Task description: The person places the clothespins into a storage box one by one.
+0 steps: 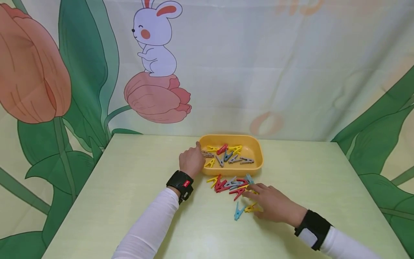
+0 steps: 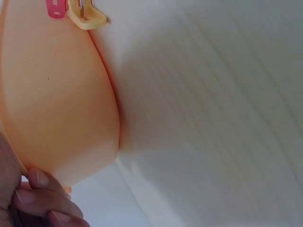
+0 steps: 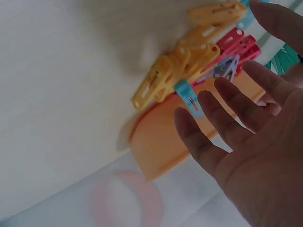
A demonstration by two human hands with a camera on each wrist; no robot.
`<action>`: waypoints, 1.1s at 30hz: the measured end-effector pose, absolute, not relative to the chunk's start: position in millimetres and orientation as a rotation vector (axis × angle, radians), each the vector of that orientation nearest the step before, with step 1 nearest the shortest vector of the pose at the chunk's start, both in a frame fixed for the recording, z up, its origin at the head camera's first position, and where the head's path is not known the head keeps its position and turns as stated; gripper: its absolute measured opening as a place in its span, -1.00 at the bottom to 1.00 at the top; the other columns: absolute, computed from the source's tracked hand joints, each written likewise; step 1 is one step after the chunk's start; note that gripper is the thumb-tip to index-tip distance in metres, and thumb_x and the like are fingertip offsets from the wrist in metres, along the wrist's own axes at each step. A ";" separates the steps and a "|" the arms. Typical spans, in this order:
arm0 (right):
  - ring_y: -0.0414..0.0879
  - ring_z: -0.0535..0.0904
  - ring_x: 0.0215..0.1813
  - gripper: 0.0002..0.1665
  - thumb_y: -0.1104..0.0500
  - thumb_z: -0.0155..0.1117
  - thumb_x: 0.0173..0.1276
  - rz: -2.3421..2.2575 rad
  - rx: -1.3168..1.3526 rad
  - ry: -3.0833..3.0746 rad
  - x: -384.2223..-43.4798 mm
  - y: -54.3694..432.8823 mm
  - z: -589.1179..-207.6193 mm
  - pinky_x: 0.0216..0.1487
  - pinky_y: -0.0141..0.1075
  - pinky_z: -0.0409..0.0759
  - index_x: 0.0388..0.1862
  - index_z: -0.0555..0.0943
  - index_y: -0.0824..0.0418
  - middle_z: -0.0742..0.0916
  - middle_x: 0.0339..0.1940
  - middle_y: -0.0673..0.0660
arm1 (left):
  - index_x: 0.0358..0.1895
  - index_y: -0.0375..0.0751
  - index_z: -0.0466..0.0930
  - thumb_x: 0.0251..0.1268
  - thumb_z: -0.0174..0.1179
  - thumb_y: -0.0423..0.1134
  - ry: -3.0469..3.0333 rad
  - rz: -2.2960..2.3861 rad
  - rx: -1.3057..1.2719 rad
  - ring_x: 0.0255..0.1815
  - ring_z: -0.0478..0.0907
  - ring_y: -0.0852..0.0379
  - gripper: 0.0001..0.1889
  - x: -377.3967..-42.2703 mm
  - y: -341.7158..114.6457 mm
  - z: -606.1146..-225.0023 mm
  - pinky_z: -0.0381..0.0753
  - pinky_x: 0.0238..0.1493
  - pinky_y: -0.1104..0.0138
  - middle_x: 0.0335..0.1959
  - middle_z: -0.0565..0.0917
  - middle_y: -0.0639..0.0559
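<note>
A yellow plastic tray (image 1: 231, 172) stands near the table's far edge, with several clothespins (image 1: 228, 155) inside. My left hand (image 1: 191, 160) grips the tray's left end; in the left wrist view its fingers (image 2: 47, 198) curl at the tray wall (image 2: 61, 104). In front of the tray lies a loose heap of red, yellow, grey and blue clothespins (image 1: 223, 185). Over the heap's right side my right hand (image 1: 273, 203) is spread, fingers apart, beside a yellow clothespin (image 1: 251, 208). A light blue clothespin (image 1: 238, 211) lies nearest the front. The right wrist view shows the fingers (image 3: 236, 104) extended, holding nothing.
The pale table (image 1: 129, 187) runs back to a printed cloth (image 1: 226, 72) with a rabbit and tulips, hanging just behind the tray. Black bands (image 1: 313, 230) are worn on both wrists over white sleeves.
</note>
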State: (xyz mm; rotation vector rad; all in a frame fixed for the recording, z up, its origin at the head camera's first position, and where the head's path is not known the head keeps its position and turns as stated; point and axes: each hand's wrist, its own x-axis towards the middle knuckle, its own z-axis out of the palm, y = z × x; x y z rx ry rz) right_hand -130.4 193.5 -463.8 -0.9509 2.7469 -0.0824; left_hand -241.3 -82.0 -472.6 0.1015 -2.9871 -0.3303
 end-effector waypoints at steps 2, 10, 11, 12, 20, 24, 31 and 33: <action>0.11 0.47 0.31 -0.27 -0.02 0.51 0.15 -0.089 -0.974 2.744 -130.7 193.6 -470.0 0.19 0.05 0.53 0.32 0.50 -0.06 0.57 0.27 0.07 | 0.43 -0.23 0.32 0.37 0.13 -0.18 -2.993 -0.330 0.107 -0.55 0.53 0.01 -0.42 -241.7 -82.0 -472.6 0.61 -0.34 0.15 -0.34 0.73 -0.15; -0.04 0.56 0.07 -0.54 0.16 0.45 0.21 -0.084 -1.114 2.744 -128.0 193.4 -481.2 0.04 -0.12 0.63 0.12 0.62 -0.01 0.63 0.06 0.03 | 0.44 -0.22 0.30 0.37 0.12 -0.18 -3.000 -0.336 0.104 -0.59 0.49 0.02 -0.41 -241.7 -83.1 -472.3 0.55 -0.40 0.19 -0.37 0.71 -0.14; -0.06 0.56 0.04 -0.57 0.18 0.43 0.23 -0.086 -1.115 2.743 -128.0 192.7 -481.4 0.03 -0.14 0.63 0.10 0.63 0.00 0.63 0.04 0.03 | 0.44 -0.22 0.30 0.37 0.12 -0.18 -3.000 -0.337 0.105 -0.59 0.49 0.03 -0.41 -241.8 -83.3 -472.4 0.55 -0.41 0.19 -0.37 0.71 -0.14; -0.08 0.56 0.02 -0.60 0.20 0.42 0.25 -0.087 -1.113 2.743 -128.0 191.9 -481.6 0.03 -0.16 0.63 0.08 0.64 0.01 0.63 0.02 0.02 | 0.45 -0.22 0.30 0.38 0.12 -0.18 -3.000 -0.338 0.106 -0.58 0.49 0.03 -0.41 -242.0 -83.4 -472.4 0.54 -0.41 0.20 -0.36 0.71 -0.14; -0.18 0.48 -0.18 -0.78 0.18 0.36 0.30 -0.050 -1.101 2.742 -127.5 188.9 -484.4 -0.02 -0.23 0.61 -0.07 0.65 0.02 0.63 -0.19 -0.03 | 0.45 -0.21 0.29 0.38 0.12 -0.17 -3.016 -0.331 0.101 -0.59 0.49 0.04 -0.40 -242.0 -83.3 -472.2 0.47 -0.47 0.24 -0.37 0.71 -0.13; -0.17 0.49 -0.15 -0.73 0.20 0.41 0.26 -0.037 -1.057 2.707 -127.0 188.8 -484.2 0.03 -0.21 0.62 -0.06 0.64 0.00 0.64 -0.16 -0.03 | 0.45 -0.22 0.29 0.38 0.12 -0.17 -3.016 -0.331 0.104 -0.59 0.48 0.04 -0.40 -241.8 -83.0 -471.8 0.47 -0.47 0.24 -0.40 0.70 -0.13; -0.14 0.54 -0.07 -0.68 0.21 0.42 0.22 -0.014 -1.081 2.704 -127.1 189.8 -479.4 0.07 -0.17 0.62 -0.05 0.63 -0.01 0.66 -0.10 -0.04 | 0.45 -0.22 0.29 0.38 0.13 -0.17 -3.006 -0.328 0.102 -0.60 0.48 0.03 -0.41 -241.6 -82.4 -472.8 0.53 -0.41 0.22 -0.42 0.69 -0.11; -0.15 0.53 -0.09 -0.69 0.23 0.41 0.21 -0.012 -1.122 2.727 -128.1 190.7 -475.7 0.02 -0.20 0.62 -0.07 0.63 -0.01 0.64 -0.14 -0.06 | 0.44 -0.23 0.30 0.38 0.12 -0.17 -3.000 -0.328 0.097 -0.60 0.48 0.03 -0.41 -242.3 -82.6 -473.1 0.52 -0.42 0.22 -0.42 0.69 -0.12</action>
